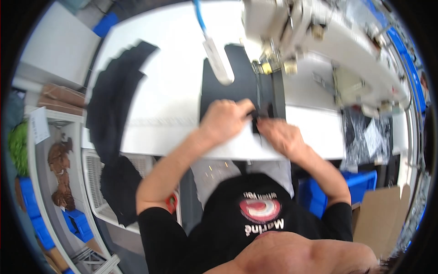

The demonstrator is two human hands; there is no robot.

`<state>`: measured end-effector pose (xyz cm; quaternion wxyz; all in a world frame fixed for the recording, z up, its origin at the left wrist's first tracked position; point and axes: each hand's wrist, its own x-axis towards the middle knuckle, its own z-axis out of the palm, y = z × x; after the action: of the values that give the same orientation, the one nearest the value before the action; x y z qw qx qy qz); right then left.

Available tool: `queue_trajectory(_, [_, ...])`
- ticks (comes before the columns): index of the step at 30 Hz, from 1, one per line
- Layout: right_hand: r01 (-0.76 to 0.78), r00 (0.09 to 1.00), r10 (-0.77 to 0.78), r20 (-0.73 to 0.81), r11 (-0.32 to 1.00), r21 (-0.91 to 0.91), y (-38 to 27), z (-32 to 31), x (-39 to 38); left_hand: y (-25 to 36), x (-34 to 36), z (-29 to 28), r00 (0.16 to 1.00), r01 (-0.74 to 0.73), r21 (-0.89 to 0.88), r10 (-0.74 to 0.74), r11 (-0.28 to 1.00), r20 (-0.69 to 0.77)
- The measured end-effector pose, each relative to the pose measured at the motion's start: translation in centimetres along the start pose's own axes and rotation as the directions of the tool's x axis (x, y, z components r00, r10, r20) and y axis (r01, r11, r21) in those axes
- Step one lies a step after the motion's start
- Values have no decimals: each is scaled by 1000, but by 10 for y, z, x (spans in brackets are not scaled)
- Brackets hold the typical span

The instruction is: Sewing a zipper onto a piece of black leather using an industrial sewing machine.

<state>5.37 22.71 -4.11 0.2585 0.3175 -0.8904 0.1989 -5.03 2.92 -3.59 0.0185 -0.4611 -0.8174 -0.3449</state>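
Fabric piece (237, 84) runs lengthwise away from hands (226, 119).

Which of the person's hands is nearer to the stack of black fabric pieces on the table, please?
Left. The left hand lies closer to the stack of black fabric pieces; the right hand sits farther off, beyond the left one, by the sewing machine.

Black fabric (237, 86) lies on a white table (178, 77) beneath a cream-white sewing machine (328, 41) with brass-coloured fittings. A stack of black pieces (114, 105) drapes the table's edge. Blue bins (77, 221) sit below; the person's black shirt (246, 219) carries a red-and-white round print.
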Motion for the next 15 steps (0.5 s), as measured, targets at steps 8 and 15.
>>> queue_trajectory(8, [-26,997,25,70,1000,13,-13,-8,4,20,3,-16,988,115,-68,-108,991,106])
queue_trajectory(15, [42,998,-46,-32,993,-109,-10,-2,11,14,5,-20,990,116,-78,-109,990,85])
